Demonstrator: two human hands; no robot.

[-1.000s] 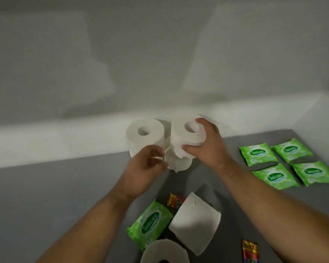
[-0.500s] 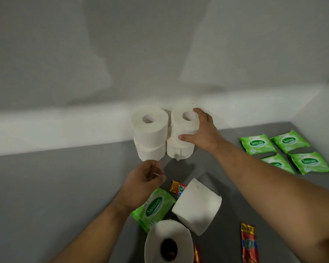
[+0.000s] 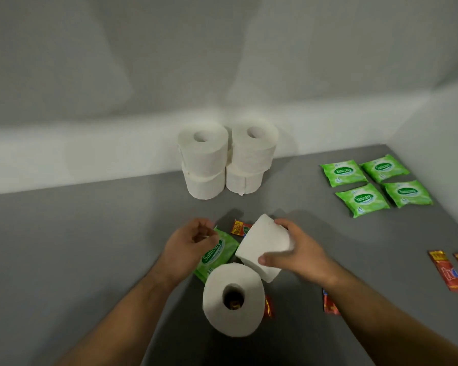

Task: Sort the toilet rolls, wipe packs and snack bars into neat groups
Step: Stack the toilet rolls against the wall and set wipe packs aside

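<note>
**Risks as I take hold of the tilted roll**

My right hand [image 3: 299, 256] grips the tilted white paper toilet roll [image 3: 265, 247], thumb on its near edge and fingers [image 3: 282, 224] curled over its far end; the roll leans with its lower corner close to, perhaps touching, the upright white toilet roll with a brown core [image 3: 233, 299] nearest me. My left hand [image 3: 188, 245] hangs half-curled, holding nothing that I can make out, just above the loose green foil wipe pack [image 3: 218, 253], which lies partly under the tilted roll. A small red-and-yellow snack bar wrapper [image 3: 239, 227] peeks out behind that roll.

Sorted so far: two stacks of white toilet rolls [image 3: 226, 159], each two high, against the back wall; four green wipe packs in a square [image 3: 376, 184] at right; red snack bars [image 3: 446, 273] near the right edge of the grey surface [image 3: 90, 247], with two more [image 3: 329, 305] still loose near the upright roll.

Hazards, as I judge them:
- The soft roll may crush or slip, since the grip spans its ends at an angle.
- Lifting it may drag the wipe pack or knock the upright roll.
- A third roll on either stack could topple it; the right stack already sits slightly askew, with a loose tail of paper at its base.
</note>
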